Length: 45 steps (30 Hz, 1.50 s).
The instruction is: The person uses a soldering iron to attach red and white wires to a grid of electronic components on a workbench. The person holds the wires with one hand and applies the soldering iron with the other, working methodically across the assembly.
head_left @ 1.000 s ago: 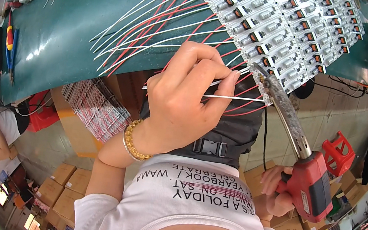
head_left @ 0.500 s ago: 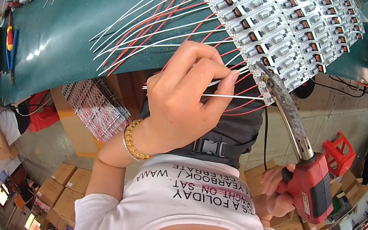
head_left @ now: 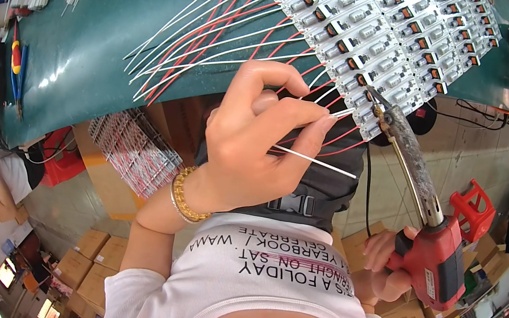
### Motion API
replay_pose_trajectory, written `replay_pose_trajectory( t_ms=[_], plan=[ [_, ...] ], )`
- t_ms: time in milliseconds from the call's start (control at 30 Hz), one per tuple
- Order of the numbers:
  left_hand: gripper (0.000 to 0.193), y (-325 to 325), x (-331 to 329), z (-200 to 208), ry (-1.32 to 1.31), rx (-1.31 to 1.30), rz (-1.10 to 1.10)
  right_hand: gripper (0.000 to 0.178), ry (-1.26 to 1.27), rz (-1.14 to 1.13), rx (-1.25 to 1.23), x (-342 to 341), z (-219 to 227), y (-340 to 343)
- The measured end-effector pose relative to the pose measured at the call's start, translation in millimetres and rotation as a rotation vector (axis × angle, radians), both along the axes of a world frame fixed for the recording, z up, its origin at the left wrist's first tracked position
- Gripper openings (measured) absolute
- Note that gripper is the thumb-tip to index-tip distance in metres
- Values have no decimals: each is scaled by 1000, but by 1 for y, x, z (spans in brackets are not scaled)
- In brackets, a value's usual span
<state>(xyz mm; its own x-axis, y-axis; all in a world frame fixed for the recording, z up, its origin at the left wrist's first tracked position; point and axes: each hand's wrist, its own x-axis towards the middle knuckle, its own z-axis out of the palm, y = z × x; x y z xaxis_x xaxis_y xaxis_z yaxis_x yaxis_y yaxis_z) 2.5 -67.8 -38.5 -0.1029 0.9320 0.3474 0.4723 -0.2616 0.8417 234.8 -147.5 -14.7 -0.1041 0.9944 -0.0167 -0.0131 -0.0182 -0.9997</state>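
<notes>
Head view shows the left hand (head_left: 258,139) pinching a white wire (head_left: 344,112) between thumb and finger, its end at the lower corner of a silvery panel of small modules (head_left: 382,39). That panel lies on the green counter (head_left: 97,52), its lower corner reaching past the edge. Red and white wires (head_left: 211,34) fan out from its left side. Fingers of the right hand (head_left: 383,265) wrap around a red soldering gun (head_left: 433,263), whose tip is at the panel; contact cannot be told.
</notes>
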Motion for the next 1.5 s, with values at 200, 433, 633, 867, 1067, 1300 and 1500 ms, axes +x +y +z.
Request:
replay_pose_trajectory(
  t_ms=[200, 433, 633, 867, 1067, 1300, 1500],
  plan=[
    [14, 1, 7, -6, 84, 29, 36, 78, 3, 11, -27, 13, -6, -15],
    [13, -2, 6, -5, 86, 15, 67, 73, -108, -155, -24, 30, -27, -39],
    [13, 2, 8, -5, 73, 22, 27, 74, -47, 78, -38, 13, -1, -11],
    [13, 0, 7, -5, 83, -2, 45, 77, -15, 59, -44, 13, -3, -11],
    [14, -4, 12, 0, 120, -25, 34, 78, 89, 3, -6, 10, -5, -14],
    [15, -8, 18, -2, 182, -35, 27, 75, -2, -81, -63, 17, -1, -25],
    [17, -8, 17, -3, 218, -12, 29, 72, -196, -157, 43, 36, -22, -46]
  ],
)
